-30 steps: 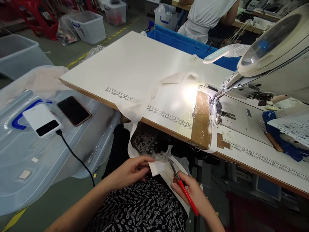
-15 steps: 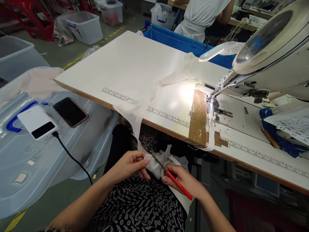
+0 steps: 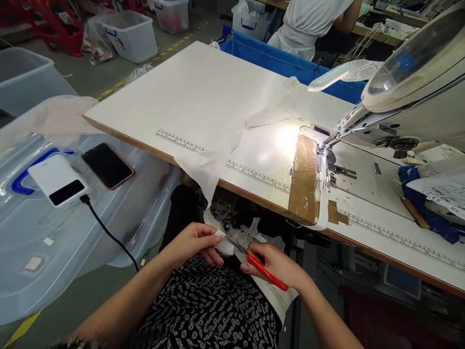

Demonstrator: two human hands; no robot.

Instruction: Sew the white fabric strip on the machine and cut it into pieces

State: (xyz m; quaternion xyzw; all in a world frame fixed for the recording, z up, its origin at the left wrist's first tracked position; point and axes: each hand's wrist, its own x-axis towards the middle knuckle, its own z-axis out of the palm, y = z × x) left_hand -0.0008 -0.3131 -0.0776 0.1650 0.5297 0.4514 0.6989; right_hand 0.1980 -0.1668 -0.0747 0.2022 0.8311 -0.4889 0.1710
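My left hand pinches the end of a white fabric strip between thumb and fingers, low in front of the table edge. From there the strip runs up over the edge onto the tabletop. My right hand is closed around red-handled scissors. Their blades point left and reach the cloth beside my left fingertips; whether the blades are apart I cannot tell. More white cloth hangs behind the scissors, above my lap.
A white table with printed rulers carries a lit sewing machine on the right. At left, a phone and a white power bank lie on a plastic bin lid. Behind the table are a blue cloth bin and a person.
The scissors have shifted slightly left and down, with their tips now closer to my left fingertips. The whole scene sits a little further right as the camera turned.
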